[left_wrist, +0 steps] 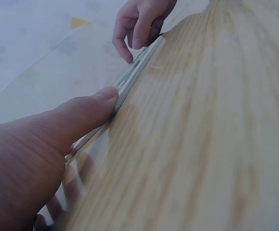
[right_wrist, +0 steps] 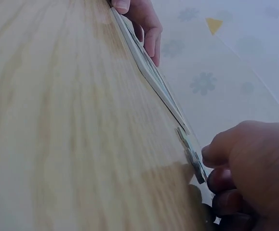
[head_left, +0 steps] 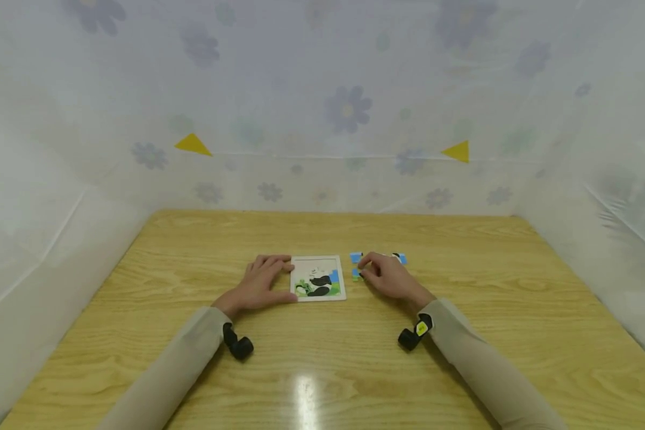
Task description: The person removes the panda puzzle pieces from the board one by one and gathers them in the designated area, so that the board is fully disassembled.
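A square white-framed puzzle board (head_left: 341, 280) with a panda picture lies flat on the table. My left hand (head_left: 258, 285) grips its left side, the thumb at the front corner and the fingers by the back corner. The thumb (left_wrist: 88, 113) rests against the board's front edge in the left wrist view. To the board's right, my right hand (head_left: 389, 278) is low over loose puzzle pieces (head_left: 356, 258), its fingers bent. In the right wrist view, the thumb and fingertips are close beside a puzzle piece (right_wrist: 190, 147); whether they pinch one cannot be told.
The wooden table (head_left: 322, 340) reaches back to a flower-printed white curtain (head_left: 322, 185), with more sheeting at both sides. Another puzzle piece (head_left: 403, 258) shows behind the right hand. Two yellow triangles (head_left: 193, 145) mark the curtain.
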`<state>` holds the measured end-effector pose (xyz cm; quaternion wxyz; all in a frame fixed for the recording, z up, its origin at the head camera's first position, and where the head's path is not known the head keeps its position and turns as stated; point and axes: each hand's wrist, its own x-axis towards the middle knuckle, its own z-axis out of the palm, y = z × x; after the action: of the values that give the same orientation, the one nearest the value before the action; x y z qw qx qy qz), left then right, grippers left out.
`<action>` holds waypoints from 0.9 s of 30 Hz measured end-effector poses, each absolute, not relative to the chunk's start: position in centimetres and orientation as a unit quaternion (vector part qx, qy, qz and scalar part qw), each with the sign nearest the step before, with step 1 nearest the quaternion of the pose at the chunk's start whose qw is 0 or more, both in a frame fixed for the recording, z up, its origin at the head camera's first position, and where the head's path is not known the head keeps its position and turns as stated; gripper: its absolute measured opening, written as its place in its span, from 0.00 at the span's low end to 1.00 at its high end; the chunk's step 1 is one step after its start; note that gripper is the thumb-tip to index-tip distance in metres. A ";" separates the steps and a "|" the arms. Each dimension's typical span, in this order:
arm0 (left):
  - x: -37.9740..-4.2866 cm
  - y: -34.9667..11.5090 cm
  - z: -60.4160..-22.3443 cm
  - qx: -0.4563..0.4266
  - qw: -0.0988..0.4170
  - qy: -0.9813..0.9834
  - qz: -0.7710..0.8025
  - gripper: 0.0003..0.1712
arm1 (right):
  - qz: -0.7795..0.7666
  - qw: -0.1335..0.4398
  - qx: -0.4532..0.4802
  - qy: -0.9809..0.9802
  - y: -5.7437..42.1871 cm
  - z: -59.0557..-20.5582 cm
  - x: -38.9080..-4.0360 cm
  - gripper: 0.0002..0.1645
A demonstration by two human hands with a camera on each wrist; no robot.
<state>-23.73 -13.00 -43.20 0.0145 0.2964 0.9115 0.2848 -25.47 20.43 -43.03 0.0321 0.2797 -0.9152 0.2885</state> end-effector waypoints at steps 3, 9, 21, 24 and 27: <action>-23.7 -13.0 -43.2 0.300 0.013 0.910 0.286 0.40 | 0.300 0.035 0.277 -0.912 20.4 -43.3 -25.6 0.07; -23.8 -13.1 -43.4 0.298 0.017 0.910 0.287 0.40 | 0.320 0.042 0.278 -0.905 20.2 -43.5 -25.7 0.06; -23.9 -13.2 -43.6 0.297 0.016 0.911 0.285 0.40 | 0.347 0.045 0.322 -0.880 18.7 -44.0 -25.8 0.07; -23.9 -13.1 -43.6 0.295 0.015 0.912 0.286 0.40 | 0.347 0.042 0.325 -0.879 18.1 -44.0 -25.8 0.07; -24.0 -13.1 -43.6 0.295 0.016 0.911 0.286 0.40 | 0.337 0.044 0.326 -0.882 17.6 -44.0 -25.9 0.06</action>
<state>-23.96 -13.08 -43.62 0.0162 0.2954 0.9115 0.2859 -25.87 17.59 -44.02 0.0438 0.3259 -0.8822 0.3369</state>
